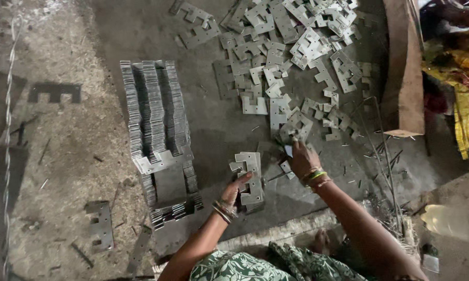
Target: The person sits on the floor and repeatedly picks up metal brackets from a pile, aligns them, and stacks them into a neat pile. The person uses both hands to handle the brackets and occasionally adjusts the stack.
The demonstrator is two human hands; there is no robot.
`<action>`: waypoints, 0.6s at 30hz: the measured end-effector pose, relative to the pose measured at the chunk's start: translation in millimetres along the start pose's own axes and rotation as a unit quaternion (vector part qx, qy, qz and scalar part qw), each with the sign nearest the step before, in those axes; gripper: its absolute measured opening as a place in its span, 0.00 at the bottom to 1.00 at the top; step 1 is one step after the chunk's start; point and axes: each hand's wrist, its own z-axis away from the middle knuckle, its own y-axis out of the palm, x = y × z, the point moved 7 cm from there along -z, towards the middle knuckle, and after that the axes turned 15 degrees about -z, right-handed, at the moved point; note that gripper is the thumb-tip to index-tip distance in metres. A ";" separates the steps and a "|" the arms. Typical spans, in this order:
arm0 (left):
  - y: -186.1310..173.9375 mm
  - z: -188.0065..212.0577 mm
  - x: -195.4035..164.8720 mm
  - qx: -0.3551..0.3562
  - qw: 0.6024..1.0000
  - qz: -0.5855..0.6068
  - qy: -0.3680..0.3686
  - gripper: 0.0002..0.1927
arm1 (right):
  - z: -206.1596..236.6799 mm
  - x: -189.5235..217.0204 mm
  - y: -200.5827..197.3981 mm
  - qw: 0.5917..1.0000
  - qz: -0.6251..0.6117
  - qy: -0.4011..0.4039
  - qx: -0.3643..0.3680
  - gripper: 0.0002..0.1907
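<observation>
Stamped metal plates (249, 179) gathered under the left hand (233, 193), fingers clamped on them, lie right of the packed stack (159, 135); the right hand (302, 157) pinches another from the loose heap (291, 57).

From my remote seat I see dull grey sheet-metal plates (297, 47) scattered at upper centre, matt with a faint sheen, and more stacked on edge (156, 135) at centre left. My left hand (233, 193) holds a small stack of metal plates (250, 179). The floor (63, 156) is rough, dusty concrete. A wooden board (403, 67) stands upper right; printed green cloth (255, 265) at the bottom.
</observation>
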 end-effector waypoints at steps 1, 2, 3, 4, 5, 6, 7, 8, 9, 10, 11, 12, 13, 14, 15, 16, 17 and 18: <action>-1.1 1.4 5.0 0.006 1.000 0.021 -0.002 0.27 | 0.2 1.4 3.4 1.000 0.000 0.003 -0.017 0.24; -1.5 3.8 9.0 0.014 0.999 0.050 -0.005 0.27 | -1.0 4.2 3.3 0.999 0.000 0.007 -0.035 0.21; -1.9 6.7 10.9 0.017 0.998 0.058 -0.010 0.27 | -1.3 6.1 0.3 0.999 0.000 0.011 -0.053 0.18; -1.9 9.4 12.2 0.022 0.997 0.067 -0.016 0.27 | -3.0 3.9 0.2 0.999 0.011 0.034 -0.037 0.17; -2.2 11.4 12.8 0.027 0.997 0.075 -0.020 0.27 | -3.0 -0.6 -0.5 0.998 0.021 0.056 -0.022 0.17; -5.7 13.0 12.0 0.007 0.999 0.042 -0.019 0.27 | -3.0 -6.1 -2.6 0.996 0.033 0.078 -0.005 0.16; -8.2 14.8 8.5 -0.013 1.000 0.009 -0.018 0.27 | -1.1 -12.7 -6.5 0.992 -0.001 0.122 0.013 0.15; -10.5 17.2 5.0 -0.033 0.999 -0.022 -0.018 0.28 | 2.4 -19.5 -11.1 0.985 -0.035 0.166 0.032 0.14; -8.4 18.8 1.3 -0.026 0.999 -0.038 -0.019 0.28 | 7.1 -25.5 -15.4 0.974 -0.069 0.209 0.051 0.14; -6.5 19.5 -2.7 -0.019 0.998 -0.054 -0.018 0.28 | 9.6 -20.8 -18.0 0.968 -0.159 0.177 0.074 0.15; -4.9 20.3 -4.7 -0.013 0.997 -0.070 -0.020 0.28 | 12.9 -15.4 -20.0 0.953 -0.249 0.145 0.098 0.17; -2.2 21.0 -6.6 -0.004 1.000 -0.023 -0.014 0.27 | 17.8 -9.6 -21.9 0.927 -0.336 0.114 0.120 0.19; -0.6 20.8 -7.1 0.007 1.000 0.017 -0.010 0.27 | 23.7 -7.7 -20.1 0.892 -0.413 0.116 0.144 0.22; 1.6 20.6 -7.1 0.019 0.999 0.046 -0.004 0.26 | 30.2 -5.6 -17.8 0.849 -0.487 0.119 0.166 0.25; 1.9 20.1 -5.4 0.025 0.998 0.054 -0.003 0.26 | 35.4 -3.8 -13.9 0.801 -0.556 0.121 0.185 0.29; 2.3 19.4 -3.3 0.031 0.998 0.062 0.000 0.26 | 37.4 -8.4 -15.6 0.890 -0.415 0.093 0.162 0.29; 1.7 18.8 -1.4 0.037 0.997 0.074 0.005 0.26 | 37.7 -11.9 -16.9 0.954 -0.262 0.061 0.135 0.28; 3.8 18.4 0.0 0.062 0.994 0.092 0.010 0.26 | 38.0 -13.4 -17.0 0.988 -0.103 0.028 0.109 0.28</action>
